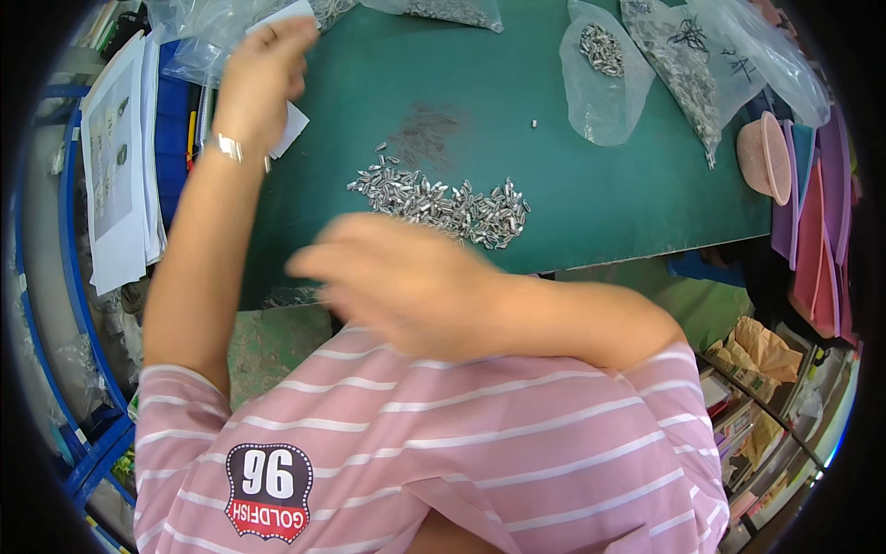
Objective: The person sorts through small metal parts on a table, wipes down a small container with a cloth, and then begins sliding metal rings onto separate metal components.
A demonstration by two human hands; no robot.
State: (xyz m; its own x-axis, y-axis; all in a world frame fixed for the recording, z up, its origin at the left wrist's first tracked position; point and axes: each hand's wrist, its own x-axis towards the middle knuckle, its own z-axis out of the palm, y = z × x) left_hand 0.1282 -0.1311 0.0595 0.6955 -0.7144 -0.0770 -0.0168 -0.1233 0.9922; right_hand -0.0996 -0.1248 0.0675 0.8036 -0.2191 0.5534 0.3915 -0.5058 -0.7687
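Observation:
My left hand (263,78) is stretched over the table's far left corner with its fingers curled. A white piece of paper (281,13) shows at its fingertips and seems to be in its grip. Under the wrist a second white paper corner (293,129) sticks out. My right hand (392,277) is smeared by motion in front of my chest, near the table's front edge, so its fingers cannot be read. Just beyond it, small shiny silver metal pieces (443,203) are spread in a loose heap on the green table (498,83).
Dark powder (426,129) marks the table behind the heap, and one small piece (533,123) lies apart. Plastic bags (604,102) with metal parts lie at the far right, near a pink bowl (764,159). Papers (120,166) and a blue rack (78,268) line the left.

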